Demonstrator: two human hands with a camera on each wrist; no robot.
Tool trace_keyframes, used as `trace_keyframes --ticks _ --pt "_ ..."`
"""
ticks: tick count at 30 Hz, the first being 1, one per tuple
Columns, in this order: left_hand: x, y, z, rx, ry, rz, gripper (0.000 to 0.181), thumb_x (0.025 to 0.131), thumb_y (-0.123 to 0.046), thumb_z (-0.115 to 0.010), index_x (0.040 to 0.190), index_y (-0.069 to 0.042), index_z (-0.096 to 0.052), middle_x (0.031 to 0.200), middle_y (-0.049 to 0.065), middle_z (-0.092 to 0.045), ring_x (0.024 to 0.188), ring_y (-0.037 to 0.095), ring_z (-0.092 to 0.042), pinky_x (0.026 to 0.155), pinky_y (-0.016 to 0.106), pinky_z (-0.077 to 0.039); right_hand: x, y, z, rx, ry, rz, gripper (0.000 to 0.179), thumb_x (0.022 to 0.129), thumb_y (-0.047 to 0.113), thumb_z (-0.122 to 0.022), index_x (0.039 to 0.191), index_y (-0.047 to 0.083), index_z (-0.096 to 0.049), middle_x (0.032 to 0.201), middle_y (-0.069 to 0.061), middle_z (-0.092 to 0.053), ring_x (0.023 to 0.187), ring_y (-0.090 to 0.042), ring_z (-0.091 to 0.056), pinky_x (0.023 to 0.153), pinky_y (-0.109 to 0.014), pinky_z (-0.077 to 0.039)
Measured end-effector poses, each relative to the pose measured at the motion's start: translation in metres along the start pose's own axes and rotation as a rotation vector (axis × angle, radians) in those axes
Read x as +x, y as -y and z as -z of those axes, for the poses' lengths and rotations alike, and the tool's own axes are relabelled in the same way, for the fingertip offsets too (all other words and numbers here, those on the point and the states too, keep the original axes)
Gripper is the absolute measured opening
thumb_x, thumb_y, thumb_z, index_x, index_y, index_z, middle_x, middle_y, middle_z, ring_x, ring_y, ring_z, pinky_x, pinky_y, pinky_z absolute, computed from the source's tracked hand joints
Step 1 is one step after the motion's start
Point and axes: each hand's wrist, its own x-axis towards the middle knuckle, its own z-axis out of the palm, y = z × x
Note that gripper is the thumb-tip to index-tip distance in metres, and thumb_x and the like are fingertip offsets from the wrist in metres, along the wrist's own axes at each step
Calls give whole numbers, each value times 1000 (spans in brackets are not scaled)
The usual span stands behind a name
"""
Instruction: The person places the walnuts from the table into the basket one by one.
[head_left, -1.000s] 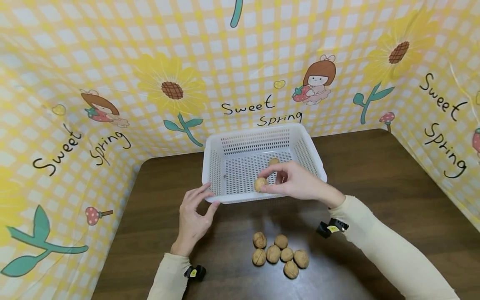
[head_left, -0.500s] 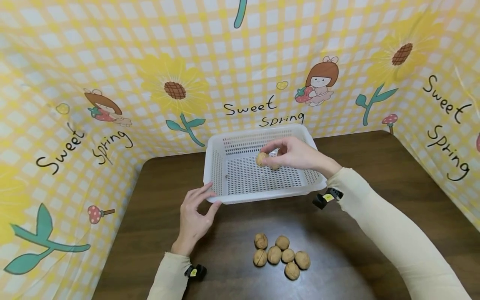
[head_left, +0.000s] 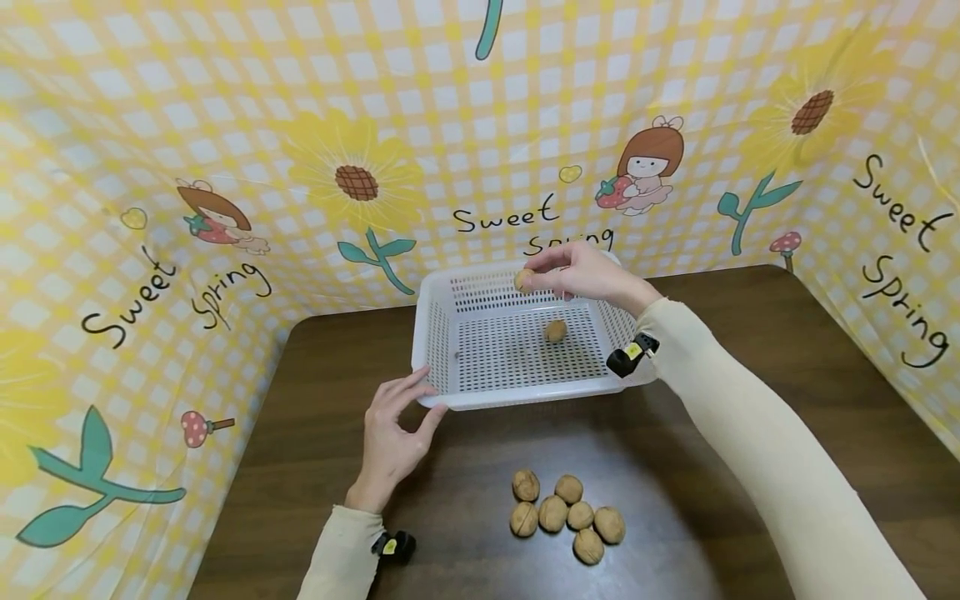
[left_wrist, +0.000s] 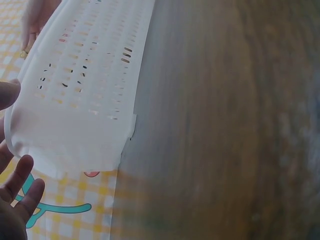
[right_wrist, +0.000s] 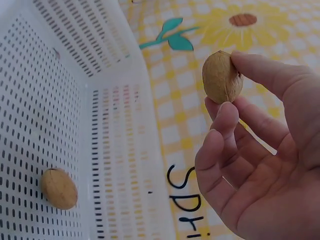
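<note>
A small oval walnut with a tan, hard-looking shell (right_wrist: 222,77) is raised between the thumb and fingertips of the right hand (head_left: 588,273), near the far wall of a white rectangular slotted plastic basket (head_left: 525,395); whether it hangs inside or just beyond that wall, I cannot tell. The left hand (head_left: 393,437) holds the basket's near left corner between thumb and fingers.

The nut should be light, stiff and not easily cracked by a pinch. Its shallow wrinkles probably give some grip, though the rounded ends could roll out, so the best hold is across the middle, clear of the seam. The basket looks light and slightly flexible (a corner hold suits it), and its rim offers the firmest grip.

A second tan walnut (head_left: 555,332) lies on the basket floor. Seven brown, wrinkled walnuts (head_left: 552,513) sit loosely clustered on the dark wood-grained counter (head_left: 337,358), nearer the person.
</note>
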Motion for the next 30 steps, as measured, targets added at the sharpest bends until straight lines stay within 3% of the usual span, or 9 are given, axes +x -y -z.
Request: trace_keyframes --ticks 8,15,18,24,30 --pt "2 0 -1 -7 -4 6 17 86 -14 -88 101 -13 -81 136 8 -75 117 29 -65 99 34 -49 25 -16 -2 89 -68 -36 49 96 47 -78 137 20 -71 135 -1 -72 88 -24 -59 69 -29 -50" --pt "1 1 -2 -4 0 16 17 86 -14 -87 102 -12 -81 136 9 -75 118 29 -65 99 32 -49 41 -40 -13 22 -91 -49 46 97 44 -78 135 17 -72 126 -6 -75 83 -21 -62 71 -30 -51" --pt "0 0 -3 -8 7 19 17 87 -14 -87 102 -13 -81 137 9 -75 118 28 -65 100 31 -49 43 -50 -18 -17 -80 -54 47 98 41 -77 136 15 -71 128 -9 -74 92 -27 -64 76 -36 -53" --pt "0 -1 -2 -15 8 15 17 87 -14 -87 103 -12 -81 137 9 -74 119 28 -65 101 29 -48 47 -70 -23 -81 -71 -79 52 98 41 -77 140 10 -69 139 -14 -70 125 -33 -65 102 -48 -55" --pt "-1 -2 1 -2 7 9 17 86 -14 -88 102 -13 -81 137 8 -75 118 28 -65 100 29 -48 53 -85 -31 -190 -75 -78 42 97 39 -79 128 11 -76 132 -11 -74 124 -30 -67 109 -49 -52"
